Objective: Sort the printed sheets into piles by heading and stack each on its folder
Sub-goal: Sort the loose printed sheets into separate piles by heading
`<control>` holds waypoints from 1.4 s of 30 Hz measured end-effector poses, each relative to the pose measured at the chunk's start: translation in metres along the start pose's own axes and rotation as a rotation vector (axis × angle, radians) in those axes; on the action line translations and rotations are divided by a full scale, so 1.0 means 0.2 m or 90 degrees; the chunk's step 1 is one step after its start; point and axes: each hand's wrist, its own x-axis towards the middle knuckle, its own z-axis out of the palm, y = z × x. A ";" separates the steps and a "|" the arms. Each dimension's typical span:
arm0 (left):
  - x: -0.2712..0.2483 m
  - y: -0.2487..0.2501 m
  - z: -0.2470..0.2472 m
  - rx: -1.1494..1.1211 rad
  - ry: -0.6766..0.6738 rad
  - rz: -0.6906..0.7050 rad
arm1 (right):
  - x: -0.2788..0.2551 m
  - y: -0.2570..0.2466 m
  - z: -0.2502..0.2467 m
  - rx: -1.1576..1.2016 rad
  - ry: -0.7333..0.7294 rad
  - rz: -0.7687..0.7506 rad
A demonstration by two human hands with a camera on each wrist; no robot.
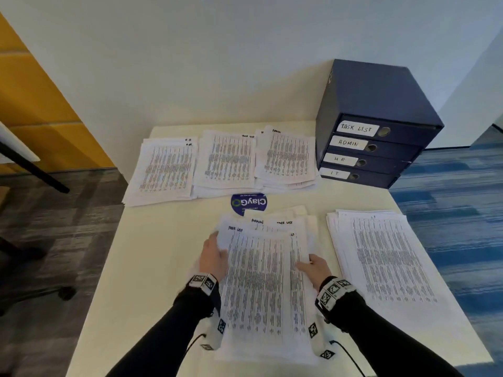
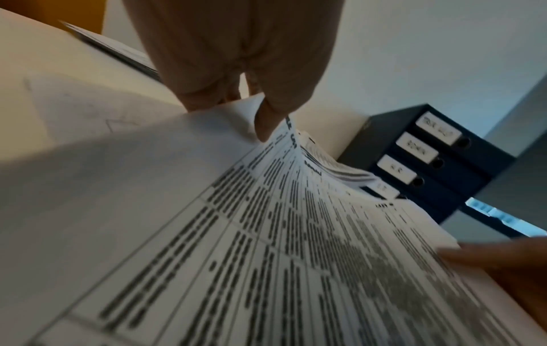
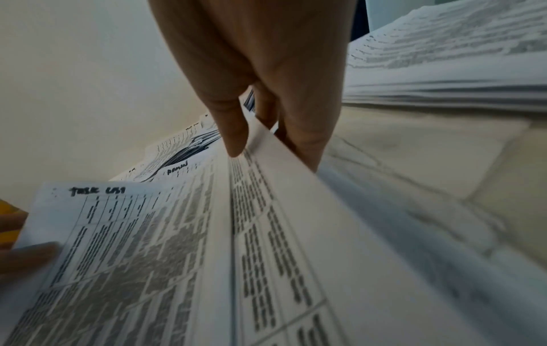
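Both hands, left hand (image 1: 213, 258) and right hand (image 1: 313, 266), pinch opposite edges of the seemingly task-list sheet (image 1: 261, 281).

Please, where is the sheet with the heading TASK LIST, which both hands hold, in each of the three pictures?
Head: the sheet is low in the centre, between both hands.
Left wrist: it fills the lower half, under the left hand's thumb.
Right wrist: it fills the lower left, heading readable.
Shared landmark: the handwritten heading TASK LIST at its top corner.
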 end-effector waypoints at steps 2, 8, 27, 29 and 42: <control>-0.01 0.01 0.04 0.055 -0.001 0.027 | -0.01 0.01 0.02 -0.020 0.005 -0.005; -0.01 -0.02 0.09 0.177 -0.005 0.057 | 0.00 0.01 0.06 -0.057 0.024 -0.014; -0.05 -0.03 0.09 0.146 -0.015 0.173 | 0.00 -0.07 0.04 -0.030 -0.061 0.041; -0.04 -0.02 0.07 0.139 0.013 0.156 | 0.02 -0.07 0.04 -0.010 -0.057 0.061; 0.03 -0.07 0.04 0.108 -0.031 -0.009 | 0.02 -0.05 0.03 0.031 -0.056 0.081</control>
